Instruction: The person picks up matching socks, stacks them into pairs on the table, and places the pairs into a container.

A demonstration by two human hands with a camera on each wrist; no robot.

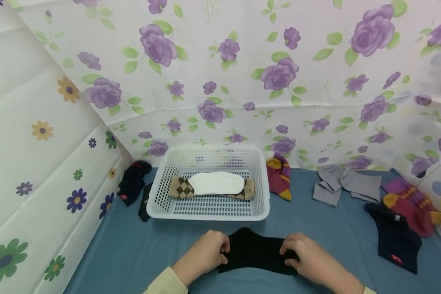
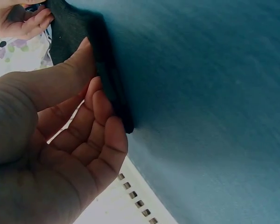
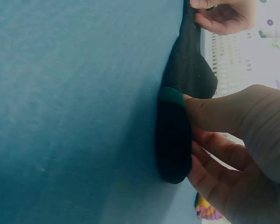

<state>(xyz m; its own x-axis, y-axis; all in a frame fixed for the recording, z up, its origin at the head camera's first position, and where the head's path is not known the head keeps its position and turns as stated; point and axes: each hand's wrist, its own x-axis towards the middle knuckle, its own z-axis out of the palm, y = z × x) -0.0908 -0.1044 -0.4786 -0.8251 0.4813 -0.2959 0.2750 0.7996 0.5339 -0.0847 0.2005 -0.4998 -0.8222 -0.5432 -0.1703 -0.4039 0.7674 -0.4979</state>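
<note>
Sock in black (image 1: 257, 251): one, drawn out lengthwise between two hands, on the near side of the basket; whether its underside rests on the blue counter (image 1: 125, 253) or hangs just over it cannot be told.

Left grip (image 1: 212, 250): pinches one end, thumb on one face, fingers behind. Right grip (image 1: 302, 253): pinches the opposite end, thumb and fingers at the rounded tip.

Basket (image 1: 208, 217): white, perforated. Contents: brown argyle sock bundle (image 1: 183, 190), with a folded white sock (image 1: 217, 183) lying across its top.

Left of basket: dark sock pile (image 1: 134, 179); black item (image 1: 145, 203) just beside the basket wall.

Right of basket: maroon-and-yellow sock (image 1: 279, 177), near the wall; grey socks (image 1: 328, 185), further off; purple-and-maroon sock (image 1: 413, 210); navy sock (image 1: 398, 241) with a red mark.

Step in hand, as judged: straightening and flattening the black piece, no fold yet made in it. Next move, as judged: calls for even tension at both ends and edges lined up; a fold would need one end carried over the other without twisting the soft knit.
</note>
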